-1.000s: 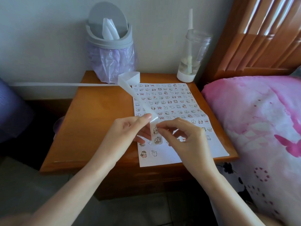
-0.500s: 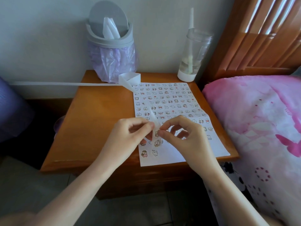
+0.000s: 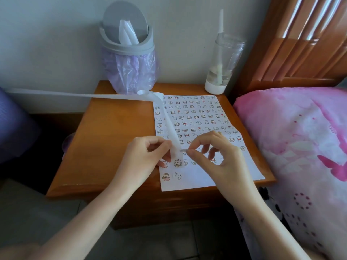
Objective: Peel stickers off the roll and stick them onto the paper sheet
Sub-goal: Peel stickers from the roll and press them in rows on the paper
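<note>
Hovering over the paper sheet, left hand is gripping the sticker strip. Right hand is pinching a sticker.

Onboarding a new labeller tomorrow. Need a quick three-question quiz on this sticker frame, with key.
1. True or false: the paper sheet lies on the right half of the nightstand, toward the bed.
2. What does the left hand hold? A) the backing strip B) scissors C) a pen
3. Fill the gap: the ___ hand pinches a sticker beside the strip.

Key: 1 true; 2 A; 3 right hand.
</note>
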A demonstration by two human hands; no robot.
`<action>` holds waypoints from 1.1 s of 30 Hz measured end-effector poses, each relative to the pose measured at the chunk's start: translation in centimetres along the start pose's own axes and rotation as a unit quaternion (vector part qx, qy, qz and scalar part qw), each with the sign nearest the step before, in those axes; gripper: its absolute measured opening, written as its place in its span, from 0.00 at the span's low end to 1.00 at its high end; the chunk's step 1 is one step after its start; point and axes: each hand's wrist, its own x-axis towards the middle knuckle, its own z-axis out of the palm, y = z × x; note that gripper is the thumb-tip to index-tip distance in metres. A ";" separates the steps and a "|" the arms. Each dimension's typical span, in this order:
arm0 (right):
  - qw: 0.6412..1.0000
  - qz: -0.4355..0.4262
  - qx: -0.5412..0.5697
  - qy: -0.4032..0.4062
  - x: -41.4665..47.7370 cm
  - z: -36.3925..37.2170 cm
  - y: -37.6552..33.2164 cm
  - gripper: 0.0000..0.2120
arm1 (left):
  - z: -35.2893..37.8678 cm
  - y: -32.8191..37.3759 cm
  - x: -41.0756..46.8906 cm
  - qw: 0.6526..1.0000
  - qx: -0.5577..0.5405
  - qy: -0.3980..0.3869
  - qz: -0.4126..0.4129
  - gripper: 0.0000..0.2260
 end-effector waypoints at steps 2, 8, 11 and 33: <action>0.997 0.051 0.039 -0.030 0.0 -0.9 0.0 0.02 | -0.1 -0.1 0.0 1.000 0.005 0.004 -0.002 0.09; 0.966 0.195 0.071 -0.154 0.3 -1.9 1.5 0.02 | -0.1 -0.3 0.0 1.000 0.007 0.013 0.006 0.08; 0.965 0.209 0.065 -0.143 0.6 -1.7 1.6 0.02 | -0.1 -0.3 0.0 1.000 0.006 0.010 0.006 0.09; 0.979 0.168 -0.045 -0.101 -0.1 -0.4 1.8 0.06 | 0.1 -0.3 0.0 1.000 -0.001 0.010 0.011 0.08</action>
